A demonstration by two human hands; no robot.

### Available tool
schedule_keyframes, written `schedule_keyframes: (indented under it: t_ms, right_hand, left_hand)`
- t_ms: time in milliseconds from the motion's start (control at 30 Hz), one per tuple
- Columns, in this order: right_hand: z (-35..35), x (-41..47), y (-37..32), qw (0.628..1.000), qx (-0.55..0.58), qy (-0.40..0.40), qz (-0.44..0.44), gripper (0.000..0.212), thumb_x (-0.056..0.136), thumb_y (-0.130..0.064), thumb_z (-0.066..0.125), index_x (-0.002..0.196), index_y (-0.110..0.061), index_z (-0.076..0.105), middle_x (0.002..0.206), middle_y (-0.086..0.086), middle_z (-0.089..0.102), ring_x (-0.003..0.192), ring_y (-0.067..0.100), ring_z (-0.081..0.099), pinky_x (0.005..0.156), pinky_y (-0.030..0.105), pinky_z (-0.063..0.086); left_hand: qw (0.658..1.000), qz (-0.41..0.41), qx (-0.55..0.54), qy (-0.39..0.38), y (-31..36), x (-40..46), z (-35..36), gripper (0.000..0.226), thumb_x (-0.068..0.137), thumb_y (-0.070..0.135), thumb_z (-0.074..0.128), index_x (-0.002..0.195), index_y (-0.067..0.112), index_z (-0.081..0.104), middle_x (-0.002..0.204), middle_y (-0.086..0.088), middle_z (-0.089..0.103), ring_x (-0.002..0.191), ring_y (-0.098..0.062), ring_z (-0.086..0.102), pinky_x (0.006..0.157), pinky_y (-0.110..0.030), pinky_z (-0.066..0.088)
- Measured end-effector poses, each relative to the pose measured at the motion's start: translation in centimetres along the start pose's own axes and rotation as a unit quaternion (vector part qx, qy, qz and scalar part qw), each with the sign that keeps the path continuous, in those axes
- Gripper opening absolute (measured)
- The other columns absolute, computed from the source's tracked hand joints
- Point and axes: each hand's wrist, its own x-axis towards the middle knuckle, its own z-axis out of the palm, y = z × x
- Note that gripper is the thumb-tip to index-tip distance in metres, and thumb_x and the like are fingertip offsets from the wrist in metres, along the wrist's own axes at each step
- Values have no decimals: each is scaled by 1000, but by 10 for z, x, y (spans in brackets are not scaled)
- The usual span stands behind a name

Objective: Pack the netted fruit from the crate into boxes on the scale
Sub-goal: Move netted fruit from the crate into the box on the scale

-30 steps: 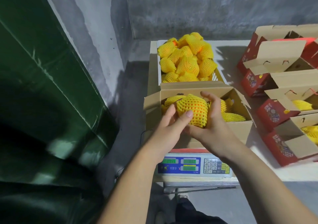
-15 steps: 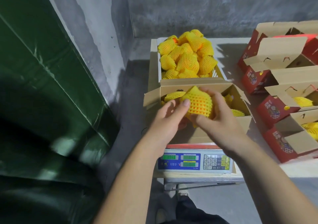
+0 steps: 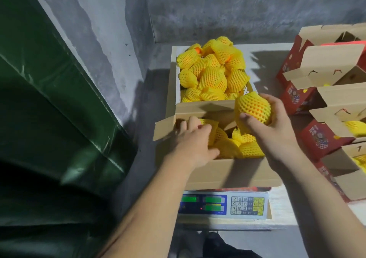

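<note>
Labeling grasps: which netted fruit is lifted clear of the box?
The netted fruit gripped in the right hand, above the box's far right corner; the others lie inside.

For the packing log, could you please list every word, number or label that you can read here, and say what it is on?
"7 8 9 / 4 5 6 / 1 2 3 / 0": keypad of the scale.
Green displays on the scale: lit, digits too blurred to read.
Yellow keys on the scale: too small to read.
Printed labels on the red boxes: too blurred to read.

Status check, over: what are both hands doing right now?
Right hand grips netted fruit above box. Left hand reaching among packed fruit. Nothing blocking.
</note>
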Motion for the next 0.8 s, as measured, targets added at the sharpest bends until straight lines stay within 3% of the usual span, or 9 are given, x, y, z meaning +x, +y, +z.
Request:
schedule_keyframes:
  t_ms: [100,167,233,300,333,467,600,700,800]
  right_hand:
    - [3,20,10,999,-28,-37,-6,57,86,-33,83,134,-38,53,110,-15,65,89,-10,63,77,14,53]
    - [5,32,12,998,-22,-59,-11,57,87,-27,82,136,-32,54,107,-19,64,84,-15,62,67,3,45]
    - [5,44,16,997,2,-77,-9,56,88,-19,81,136,-27,54,106,-18,65,80,-15,62,64,2,44]
    - [7,56,17,996,14,-92,-5,55,89,-17,80,136,-28,53,109,-14,65,80,-14,63,66,3,45]
    - [7,62,17,995,28,-97,-1,56,89,-17,79,137,-27,52,108,-13,66,79,-12,63,67,6,47]
    - [7,83,20,993,58,-100,5,54,89,-12,78,134,-28,52,90,-26,70,73,-5,63,62,17,55]
    - [-1,92,24,992,77,-102,9,58,88,-11,80,135,-29,51,94,-21,71,79,4,66,68,30,59]
    - [-10,94,25,989,76,-126,0,65,83,-17,81,138,-29,49,102,-21,71,89,3,69,73,22,57]
    - [-17,91,23,988,65,-142,-6,66,87,-7,80,142,-24,47,102,-26,70,90,-3,68,74,13,52]
  left_hand:
    - [996,4,81,-40,8,26,1,59,85,60,73,125,28,45,140,-4,23,129,-32,27,110,-51,33]
    - [998,-11,53,-42,0,34,1,64,82,43,79,129,30,39,140,0,18,127,-32,29,104,-49,40]
    - [999,-39,5,-29,-8,35,2,73,81,21,80,137,36,36,144,4,12,117,-32,43,88,-44,50]
    - [998,-54,10,8,-8,33,6,76,81,12,82,135,40,37,146,4,13,96,-27,52,71,-37,47]
    - [998,-56,20,27,-6,32,9,75,81,12,83,133,41,37,147,2,16,96,-27,55,71,-36,48]
    - [996,-59,-29,67,-1,29,6,67,83,37,79,129,45,31,139,8,46,119,-24,58,88,-38,53]
    - [950,-96,-274,112,3,17,-11,71,70,60,75,124,60,28,110,22,55,87,-10,64,57,-24,46]
    - [917,-115,-344,166,-1,39,-34,70,65,69,72,123,61,34,106,25,57,82,-6,66,51,-23,51]
    - [917,-106,-311,225,-8,92,-53,60,70,61,75,116,48,39,104,17,60,83,-4,65,58,-22,50]
